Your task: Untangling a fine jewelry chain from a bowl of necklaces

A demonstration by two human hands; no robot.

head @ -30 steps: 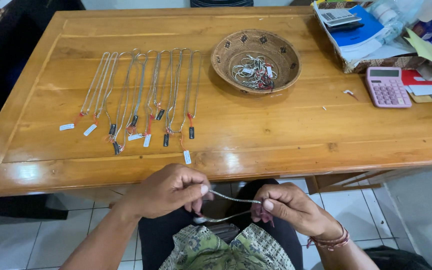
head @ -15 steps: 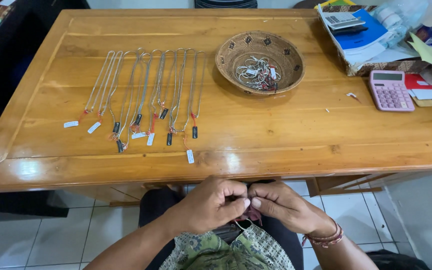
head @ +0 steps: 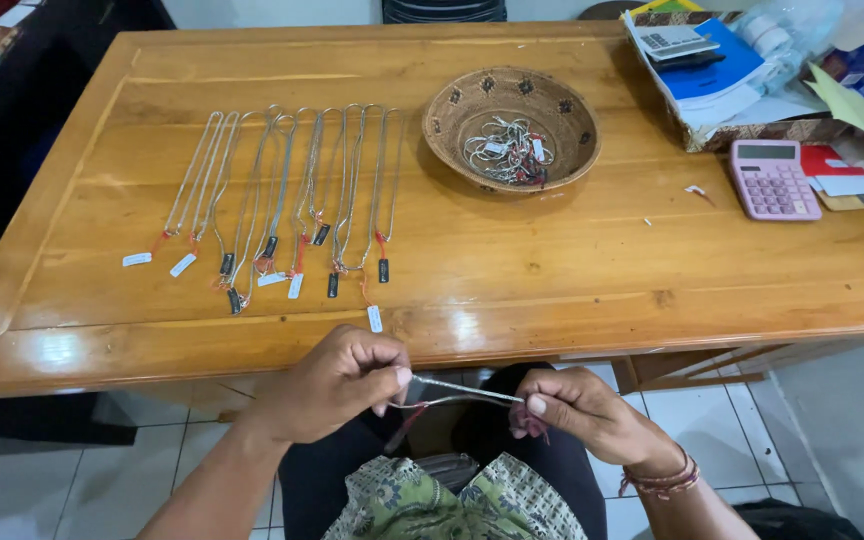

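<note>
Below the table's near edge, over my lap, my left hand point(head: 344, 383) and my right hand point(head: 574, 412) pinch the two ends of a thin silver chain point(head: 457, 394) stretched between them. A reddish string and a small tag hang near it. On the wooden table point(head: 592, 250) several silver chains with small tags point(head: 287, 195) lie side by side in a row. A round woven basket point(head: 452, 115) behind them holds a tangle of more chains.
A pink calculator point(head: 772, 178) lies at the table's right, beside a pile of papers, a blue folder and another calculator point(head: 712, 60) at the far right corner. A dark cabinet stands left of the table. White floor tiles show below.
My hands were apart with the chain, came together at the lap, and are now apart again with the chain pulled straight between them.
</note>
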